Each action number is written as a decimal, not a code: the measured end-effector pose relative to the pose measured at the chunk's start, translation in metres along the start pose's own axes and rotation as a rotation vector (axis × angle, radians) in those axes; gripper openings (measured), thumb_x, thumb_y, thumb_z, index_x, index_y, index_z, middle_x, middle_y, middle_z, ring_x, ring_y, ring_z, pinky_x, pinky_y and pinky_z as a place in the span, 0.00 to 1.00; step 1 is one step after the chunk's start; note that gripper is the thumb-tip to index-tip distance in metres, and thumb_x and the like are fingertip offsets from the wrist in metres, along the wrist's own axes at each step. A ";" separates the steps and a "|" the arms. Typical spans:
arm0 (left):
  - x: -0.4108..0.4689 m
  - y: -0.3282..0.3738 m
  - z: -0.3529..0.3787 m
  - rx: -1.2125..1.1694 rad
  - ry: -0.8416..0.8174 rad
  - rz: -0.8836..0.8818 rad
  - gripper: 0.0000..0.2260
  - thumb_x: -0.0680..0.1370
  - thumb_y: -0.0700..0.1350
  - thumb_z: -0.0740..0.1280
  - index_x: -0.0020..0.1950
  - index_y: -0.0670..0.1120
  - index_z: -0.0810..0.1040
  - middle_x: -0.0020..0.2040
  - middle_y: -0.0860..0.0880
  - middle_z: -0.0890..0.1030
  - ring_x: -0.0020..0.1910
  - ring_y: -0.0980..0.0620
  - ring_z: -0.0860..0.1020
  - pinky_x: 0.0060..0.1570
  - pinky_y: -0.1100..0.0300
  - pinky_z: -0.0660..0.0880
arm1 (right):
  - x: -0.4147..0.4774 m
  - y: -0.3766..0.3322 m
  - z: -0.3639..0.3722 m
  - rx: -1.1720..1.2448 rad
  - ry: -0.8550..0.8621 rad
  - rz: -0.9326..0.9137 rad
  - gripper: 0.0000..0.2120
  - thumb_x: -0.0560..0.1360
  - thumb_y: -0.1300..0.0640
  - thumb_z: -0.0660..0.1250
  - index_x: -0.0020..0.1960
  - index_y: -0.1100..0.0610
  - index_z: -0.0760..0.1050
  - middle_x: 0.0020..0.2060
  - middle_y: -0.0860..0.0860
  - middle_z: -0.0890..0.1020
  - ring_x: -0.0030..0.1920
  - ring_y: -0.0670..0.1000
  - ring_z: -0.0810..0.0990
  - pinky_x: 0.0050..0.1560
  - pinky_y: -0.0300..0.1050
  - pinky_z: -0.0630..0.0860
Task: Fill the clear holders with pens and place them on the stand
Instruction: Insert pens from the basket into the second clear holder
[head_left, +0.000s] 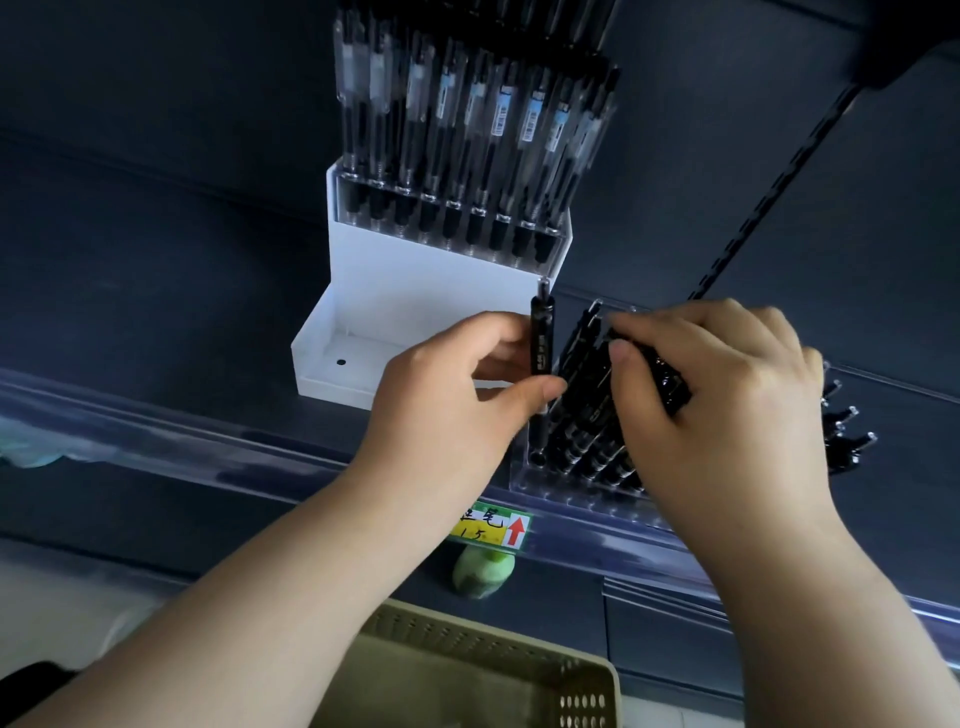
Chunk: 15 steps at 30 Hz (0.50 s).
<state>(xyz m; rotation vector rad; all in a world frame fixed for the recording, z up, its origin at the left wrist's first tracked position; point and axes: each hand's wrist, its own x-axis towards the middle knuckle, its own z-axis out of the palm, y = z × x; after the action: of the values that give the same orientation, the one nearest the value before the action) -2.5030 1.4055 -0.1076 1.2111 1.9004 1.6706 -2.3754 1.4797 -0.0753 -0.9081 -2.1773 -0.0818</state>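
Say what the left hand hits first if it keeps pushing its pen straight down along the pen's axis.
Likely the clear holder: the left hand grips a black pen upright, tip just above the holder's leftmost slot. Depth is unclear, so it could catch the neighbouring pens instead.

Two bare arms reach up and forward, side by side. The left hand is turned with its back facing us. Its thumb and fingers are pinched together around something thin and black that stands up straight. The right hand is just beside the left hand, almost touching it. Its fingers curl down and its thumb presses in, gripping a bunch of black things. Both wrists are bent a little and both forearms are bare.
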 end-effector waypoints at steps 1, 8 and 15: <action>0.001 0.000 0.002 -0.003 -0.011 0.007 0.11 0.69 0.47 0.75 0.49 0.55 0.80 0.43 0.60 0.83 0.45 0.65 0.80 0.47 0.71 0.75 | 0.000 0.001 -0.001 0.006 0.001 0.006 0.11 0.74 0.53 0.63 0.52 0.52 0.81 0.45 0.49 0.81 0.48 0.56 0.75 0.47 0.47 0.61; 0.010 -0.005 0.013 0.129 -0.099 0.061 0.11 0.66 0.45 0.77 0.42 0.54 0.78 0.37 0.59 0.81 0.40 0.66 0.78 0.39 0.78 0.71 | -0.003 0.009 -0.006 0.044 -0.030 0.030 0.12 0.74 0.53 0.61 0.52 0.52 0.81 0.45 0.49 0.81 0.48 0.55 0.75 0.50 0.51 0.67; 0.009 -0.012 0.022 0.356 -0.215 0.108 0.11 0.67 0.46 0.77 0.43 0.54 0.76 0.36 0.58 0.78 0.37 0.64 0.76 0.43 0.72 0.70 | -0.006 0.019 -0.014 0.061 -0.012 0.020 0.11 0.74 0.54 0.62 0.51 0.52 0.81 0.44 0.49 0.81 0.48 0.56 0.75 0.50 0.54 0.70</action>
<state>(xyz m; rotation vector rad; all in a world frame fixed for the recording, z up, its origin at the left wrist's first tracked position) -2.4962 1.4271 -0.1218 1.5809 2.0813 1.2199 -2.3518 1.4856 -0.0732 -0.8979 -2.1697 -0.0004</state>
